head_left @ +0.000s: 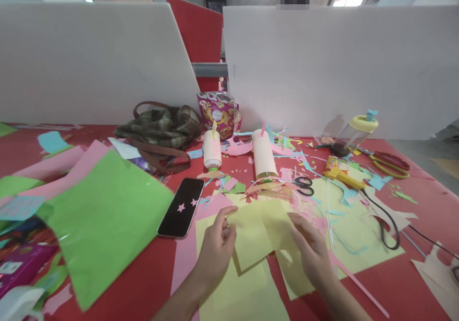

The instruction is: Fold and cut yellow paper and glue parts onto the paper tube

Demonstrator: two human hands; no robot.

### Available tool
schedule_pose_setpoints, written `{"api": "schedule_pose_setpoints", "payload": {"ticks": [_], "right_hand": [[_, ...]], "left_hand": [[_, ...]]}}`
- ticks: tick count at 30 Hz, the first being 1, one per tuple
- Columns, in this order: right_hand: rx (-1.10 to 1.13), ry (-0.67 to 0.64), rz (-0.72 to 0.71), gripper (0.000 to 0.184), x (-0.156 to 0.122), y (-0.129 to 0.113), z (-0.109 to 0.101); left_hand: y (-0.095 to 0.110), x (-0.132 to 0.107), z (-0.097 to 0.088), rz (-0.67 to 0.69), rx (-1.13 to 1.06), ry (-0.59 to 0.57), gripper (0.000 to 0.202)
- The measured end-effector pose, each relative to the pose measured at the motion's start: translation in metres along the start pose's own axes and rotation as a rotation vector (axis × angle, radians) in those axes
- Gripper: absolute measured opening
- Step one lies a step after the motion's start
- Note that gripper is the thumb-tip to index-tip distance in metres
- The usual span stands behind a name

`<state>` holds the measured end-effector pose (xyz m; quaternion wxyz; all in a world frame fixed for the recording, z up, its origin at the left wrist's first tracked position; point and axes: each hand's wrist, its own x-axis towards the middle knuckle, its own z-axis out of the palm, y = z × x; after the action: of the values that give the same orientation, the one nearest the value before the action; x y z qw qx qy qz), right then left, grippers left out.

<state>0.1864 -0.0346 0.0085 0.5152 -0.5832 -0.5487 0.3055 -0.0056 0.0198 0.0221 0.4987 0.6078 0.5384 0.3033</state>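
A piece of pale yellow paper (pixel 256 232) is raised a little above the table between my hands, with a crease near its middle. My left hand (pixel 215 249) is closed at its left edge, fingers curled and index finger on the upper corner. At the right edge my right hand (pixel 310 242) pinches the paper, its thumb partly hidden. More yellow sheets (pixel 244 292) lie beneath. Just beyond are two cream paper-wrapped cylinders, one (pixel 264 153) with a pink tab on top and a smaller one (pixel 212 149) with a yellow tab.
Left of my hands are a black phone (pixel 181 208) bearing pink stars and a large green sheet (pixel 111 220). To the right lie black-handled scissors (pixel 304 186), a yellow glue gun (pixel 342 175) with its cord, and red-yellow-handled scissors (pixel 389 162). A plaid bag (pixel 161 125) and white partitions (pixel 340 72) stand behind.
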Motion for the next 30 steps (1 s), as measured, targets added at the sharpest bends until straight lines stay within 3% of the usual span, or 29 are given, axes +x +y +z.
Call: {"api": "schedule_pose_setpoints", "payload": {"ticks": [4, 6, 10, 12, 19, 24, 30], "right_hand": [[0.048, -0.127, -0.106, 0.033, 0.001, -0.005, 0.001], [0.038, -0.141, -0.043, 0.033, 0.002, -0.007, 0.003], [0.058, -0.068, 0.174, 0.016, 0.003, -0.006, 0.01], [0.115, -0.055, 0.252, 0.021, 0.004, -0.004, 0.012], [0.085, -0.107, 0.361, 0.015, 0.004, -0.003, 0.013], [-0.086, -0.122, 0.325, 0.017, 0.004, -0.011, 0.015], [-0.19, -0.318, 0.108, 0.013, -0.002, -0.012, 0.024]], "left_hand": [[-0.001, -0.001, 0.001, 0.008, 0.002, -0.05, 0.034], [-0.001, -0.002, 0.001, 0.019, 0.001, -0.092, 0.033], [0.0, -0.005, 0.002, 0.052, -0.013, -0.155, 0.031], [0.0, -0.007, 0.004, 0.063, -0.019, -0.183, 0.03], [0.01, -0.017, 0.008, 0.031, -0.172, -0.366, 0.033], [0.013, -0.018, 0.004, 0.052, -0.068, -0.338, 0.029], [0.01, -0.015, 0.008, 0.161, 0.131, -0.415, 0.017]]}}
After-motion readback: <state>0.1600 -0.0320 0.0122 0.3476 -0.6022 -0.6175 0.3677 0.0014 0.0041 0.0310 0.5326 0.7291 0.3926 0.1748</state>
